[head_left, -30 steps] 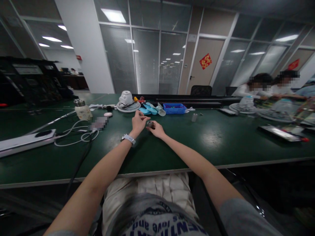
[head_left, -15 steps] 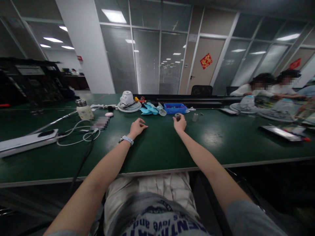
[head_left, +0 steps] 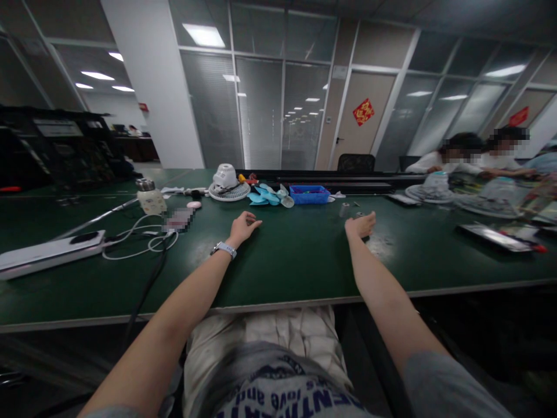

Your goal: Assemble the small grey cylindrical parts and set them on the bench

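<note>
My right hand is at the right on the green table, its fingers curled around a small grey metal cylinder. Only the top of that cylinder shows; the hand hides the rest. Just left of it and farther back, a similar grey cylinder stands upright on the table. My left hand rests on the table with nothing in it, thumb and fingers loosely bent and apart. Behind the left hand lie light-blue fan blades.
A blue bin with small parts stands at the back, near a white fan body on its grille. On the left are a bottle, cables and a white power strip. Two people sit at the right around more fan parts.
My right hand has moved right with the metal cylinder, passing in front of the standing one to its other side. The left hand has stayed almost in place.
</note>
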The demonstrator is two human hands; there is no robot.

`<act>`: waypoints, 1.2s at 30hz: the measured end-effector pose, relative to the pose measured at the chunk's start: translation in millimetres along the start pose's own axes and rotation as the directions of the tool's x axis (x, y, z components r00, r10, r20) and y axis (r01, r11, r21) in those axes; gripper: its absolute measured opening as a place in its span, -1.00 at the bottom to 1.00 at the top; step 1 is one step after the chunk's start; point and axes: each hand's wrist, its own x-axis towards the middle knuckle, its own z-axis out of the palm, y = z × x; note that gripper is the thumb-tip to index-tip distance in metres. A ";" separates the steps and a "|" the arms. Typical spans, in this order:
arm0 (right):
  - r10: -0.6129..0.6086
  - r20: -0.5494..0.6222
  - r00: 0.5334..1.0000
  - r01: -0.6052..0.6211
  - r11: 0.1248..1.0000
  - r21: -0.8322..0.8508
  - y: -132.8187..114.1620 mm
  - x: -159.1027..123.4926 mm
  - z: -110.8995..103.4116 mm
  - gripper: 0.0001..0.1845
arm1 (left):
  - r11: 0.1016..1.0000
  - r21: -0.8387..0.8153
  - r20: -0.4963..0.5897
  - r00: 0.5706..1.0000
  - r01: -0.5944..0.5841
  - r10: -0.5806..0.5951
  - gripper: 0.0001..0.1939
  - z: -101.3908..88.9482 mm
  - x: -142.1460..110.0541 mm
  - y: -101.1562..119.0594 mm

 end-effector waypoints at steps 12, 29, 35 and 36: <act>-0.891 0.451 0.060 0.730 0.347 0.589 -84.3 -167.4 2.1 -0.53 | 0.971 -0.050 -0.264 0.935 0.233 -0.238 -0.79 -2.2 8.9 -11.0; -0.833 0.525 0.174 0.698 0.480 0.531 -90.1 -185.6 8.1 -0.79 | 0.976 -0.042 -0.219 0.951 0.215 -0.219 -0.81 3.4 11.3 -16.9; -0.767 0.291 0.573 0.711 0.641 0.289 -76.1 -103.2 -5.0 -0.68 | 0.977 -0.020 -0.193 0.958 0.215 -0.214 -0.80 2.9 10.6 -16.0; -0.726 0.243 0.643 0.692 0.687 0.220 -70.1 -84.3 -7.1 -0.65 | 0.976 -0.008 -0.192 0.957 0.218 -0.215 -0.80 2.8 10.5 -15.5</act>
